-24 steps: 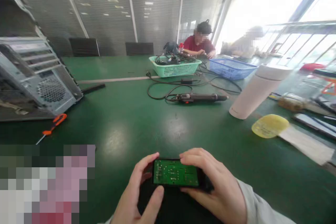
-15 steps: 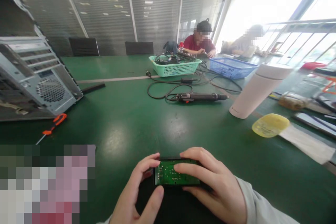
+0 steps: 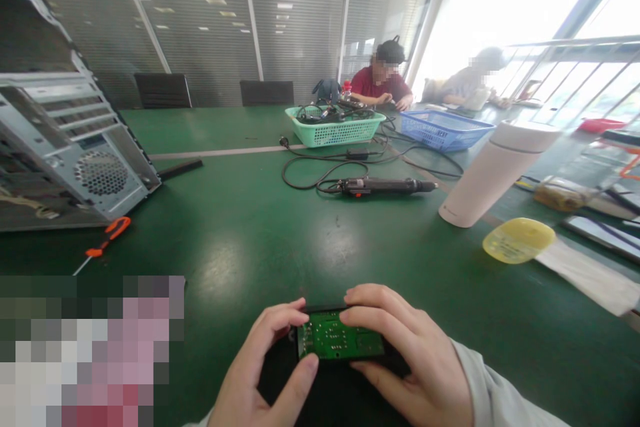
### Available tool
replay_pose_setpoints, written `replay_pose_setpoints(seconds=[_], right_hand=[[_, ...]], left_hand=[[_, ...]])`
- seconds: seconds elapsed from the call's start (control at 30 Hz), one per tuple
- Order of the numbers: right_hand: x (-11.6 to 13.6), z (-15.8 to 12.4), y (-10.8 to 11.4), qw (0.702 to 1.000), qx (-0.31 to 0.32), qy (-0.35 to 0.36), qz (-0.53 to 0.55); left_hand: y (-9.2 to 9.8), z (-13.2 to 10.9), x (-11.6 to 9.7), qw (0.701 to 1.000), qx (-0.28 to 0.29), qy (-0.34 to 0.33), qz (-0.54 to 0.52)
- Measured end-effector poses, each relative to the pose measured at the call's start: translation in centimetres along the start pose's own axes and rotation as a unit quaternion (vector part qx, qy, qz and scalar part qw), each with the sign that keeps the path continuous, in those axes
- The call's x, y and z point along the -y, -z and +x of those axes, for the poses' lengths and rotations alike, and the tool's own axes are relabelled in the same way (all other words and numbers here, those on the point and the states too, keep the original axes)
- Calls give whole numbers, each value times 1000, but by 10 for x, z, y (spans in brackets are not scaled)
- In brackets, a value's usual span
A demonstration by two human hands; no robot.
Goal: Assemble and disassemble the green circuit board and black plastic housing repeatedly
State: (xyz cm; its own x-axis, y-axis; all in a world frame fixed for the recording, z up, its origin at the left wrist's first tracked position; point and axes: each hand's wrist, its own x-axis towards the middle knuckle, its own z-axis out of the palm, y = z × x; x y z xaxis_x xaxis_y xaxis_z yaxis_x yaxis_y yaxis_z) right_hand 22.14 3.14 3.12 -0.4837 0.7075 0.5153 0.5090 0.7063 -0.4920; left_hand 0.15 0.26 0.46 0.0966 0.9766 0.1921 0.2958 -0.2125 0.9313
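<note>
The left hand (image 3: 245, 373) and right hand (image 3: 420, 350) are holding a green circuit board (image 3: 325, 340) in its black casing (image 3: 326, 309) by opposite ends; light, even pressure is probably serving best.

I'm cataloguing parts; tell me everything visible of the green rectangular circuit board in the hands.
The green rectangular circuit board shows small pale solder-like dots. It sits in a black plastic-looking casing, long side running left to right. The left hand's grip spans its left end; the right hand's grip covers its upper right corner, fingers apparently touching its face.
</note>
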Motion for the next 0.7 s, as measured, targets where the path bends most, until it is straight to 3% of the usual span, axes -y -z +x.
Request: replay_pose_setpoints(seconds=[0.13,0.37,0.57,0.7], right_hand=[[-1,-1,-2,999,-28,-36,28],[-1,0,-4,993,-22,-85,77],[-2,0,-5,996,-28,-59,57],[-1,2,-3,998,-32,-28,37]], left_hand=[[0,0,0,1000,16,-3,-7],[6,1,0,997,11,-60,36],[9,2,-7,990,16,-123,70],[7,3,-10,977,-8,-149,152]])
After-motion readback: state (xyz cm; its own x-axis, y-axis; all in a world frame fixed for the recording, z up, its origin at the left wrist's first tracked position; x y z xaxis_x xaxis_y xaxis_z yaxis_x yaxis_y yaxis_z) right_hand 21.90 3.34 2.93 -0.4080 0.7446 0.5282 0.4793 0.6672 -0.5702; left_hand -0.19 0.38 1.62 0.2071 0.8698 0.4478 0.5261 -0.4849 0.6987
